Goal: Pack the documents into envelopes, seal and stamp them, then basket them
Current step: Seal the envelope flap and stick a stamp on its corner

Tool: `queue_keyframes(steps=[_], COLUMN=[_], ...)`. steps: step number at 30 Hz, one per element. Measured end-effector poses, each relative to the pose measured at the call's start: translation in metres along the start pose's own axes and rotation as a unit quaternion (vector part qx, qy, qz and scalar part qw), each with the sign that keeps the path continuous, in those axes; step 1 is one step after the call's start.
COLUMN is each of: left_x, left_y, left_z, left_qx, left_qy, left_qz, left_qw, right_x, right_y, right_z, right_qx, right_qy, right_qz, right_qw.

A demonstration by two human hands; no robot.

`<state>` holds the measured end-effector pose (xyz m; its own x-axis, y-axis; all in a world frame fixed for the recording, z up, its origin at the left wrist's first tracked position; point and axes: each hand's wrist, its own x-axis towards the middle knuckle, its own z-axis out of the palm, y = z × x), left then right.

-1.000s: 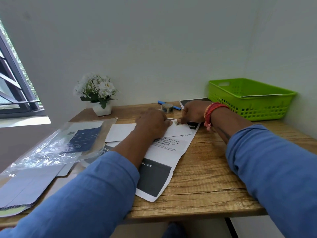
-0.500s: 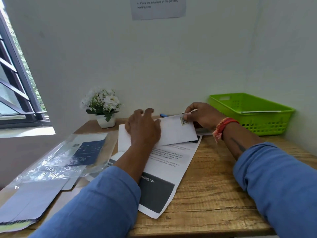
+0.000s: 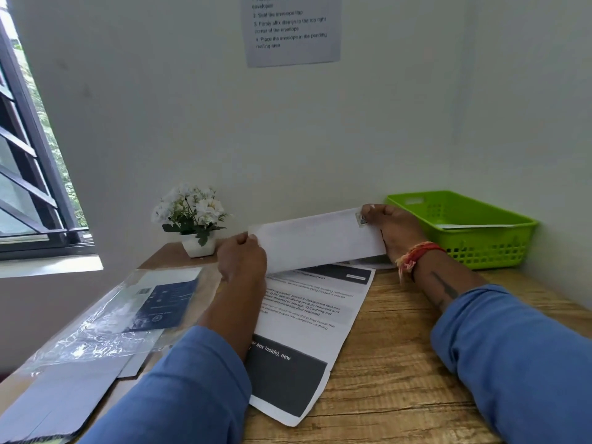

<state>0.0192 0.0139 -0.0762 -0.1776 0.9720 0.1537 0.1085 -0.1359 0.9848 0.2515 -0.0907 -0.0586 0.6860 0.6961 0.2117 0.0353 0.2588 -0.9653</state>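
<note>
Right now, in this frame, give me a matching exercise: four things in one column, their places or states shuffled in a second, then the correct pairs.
Things:
1. envelope
2. green basket
3. flower pot
4. printed document

Places or states:
A. flat on the table under the left forearm
B. at the back of the table near the window
C. held off the table, left hand and right hand at its ends
D. against the right wall

Pairs: 1-C, 2-D, 3-B, 4-A

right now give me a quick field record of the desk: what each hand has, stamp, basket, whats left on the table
left hand: grips left end of envelope
right hand: grips right end, by the stamp
envelope: lifted off table, stamped
basket: green, at right, something white inside
printed sheet: flat on table
plastic bag: at left
</note>
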Motion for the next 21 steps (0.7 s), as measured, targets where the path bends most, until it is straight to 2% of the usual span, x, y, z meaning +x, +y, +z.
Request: queue_keyframes(steps=[3, 5, 7, 11, 14, 18, 19, 21], left_x=[0.001, 0.001, 0.000, -0.006, -0.020, -0.035, -0.038, -0.045], left_y=[0.004, 0.005, 0.007, 0.010, 0.012, 0.020, 0.022, 0.025], left_z=[0.001, 0.002, 0.002, 0.001, 0.001, 0.004, 0.004, 0.002], left_qx=[-0.112, -0.186, -0.218, -0.196, -0.176, -0.206, -0.202, -0.178], left_qy=[0.009, -0.029, -0.076, -0.146, -0.242, -0.292, -0.304, -0.330], left_qz=[-0.039, -0.082, -0.099, -0.064, -0.071, -0.075, -0.076, -0.081], left_qw=[0.993, 0.979, 0.968, 0.968, 0.952, 0.931, 0.928, 0.924], right_x=[-0.006, -0.009, -0.009, -0.006, -0.007, -0.025, -0.029, -0.035], right_y=[-0.004, -0.005, -0.008, -0.020, -0.017, -0.009, -0.008, -0.009], right_z=[0.001, 0.002, 0.004, 0.001, 0.001, 0.019, 0.025, 0.034], right_qx=[0.022, 0.022, 0.051, 0.170, 0.223, 0.130, 0.102, 0.058], right_qy=[-0.088, -0.120, -0.093, 0.014, 0.023, -0.104, -0.116, -0.091], right_qz=[0.087, 0.094, 0.073, 0.027, 0.052, 0.129, 0.124, 0.086], right_qw=[0.992, 0.988, 0.992, 0.985, 0.973, 0.978, 0.980, 0.990])
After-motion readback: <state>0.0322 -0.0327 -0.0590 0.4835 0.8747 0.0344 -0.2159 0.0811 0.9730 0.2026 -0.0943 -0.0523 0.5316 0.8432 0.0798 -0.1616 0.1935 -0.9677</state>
